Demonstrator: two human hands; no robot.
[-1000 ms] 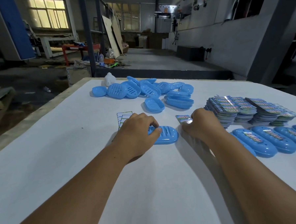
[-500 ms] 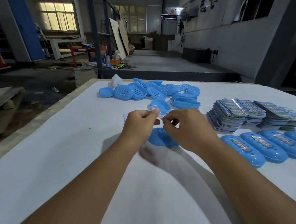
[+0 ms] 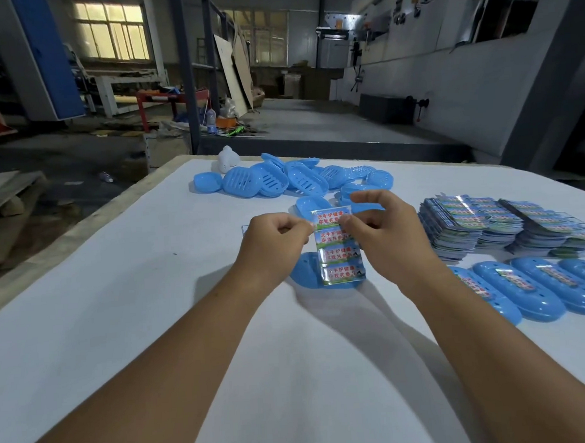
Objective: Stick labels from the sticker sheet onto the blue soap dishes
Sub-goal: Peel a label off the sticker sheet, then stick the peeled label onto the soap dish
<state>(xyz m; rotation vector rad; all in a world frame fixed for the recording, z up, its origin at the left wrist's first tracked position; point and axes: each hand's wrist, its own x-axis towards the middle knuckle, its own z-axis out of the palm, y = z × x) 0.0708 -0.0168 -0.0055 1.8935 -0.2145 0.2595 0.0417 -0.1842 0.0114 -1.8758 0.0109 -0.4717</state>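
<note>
Blue soap dishes already labelled [image 3: 521, 289] line the table's [image 3: 120, 332] right edge; an unlabelled pile [image 3: 292, 180] waits beyond. Both hands, left [image 3: 275, 242] and right [image 3: 383, 237], pinch the sticker sheet [image 3: 338, 246] above a bare dish [image 3: 309, 271], apparently peeling a label

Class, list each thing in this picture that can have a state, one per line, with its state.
Sticker sheet: held up, four labels showing.
Left hand: pinching the sheet's top edge.
Right hand: pinching the sheet's top edge.
Soap dish under the sheet: on the table, unlabelled side unclear.
Row of dishes at right: labelled.
Far pile of dishes: unlabelled.
</note>
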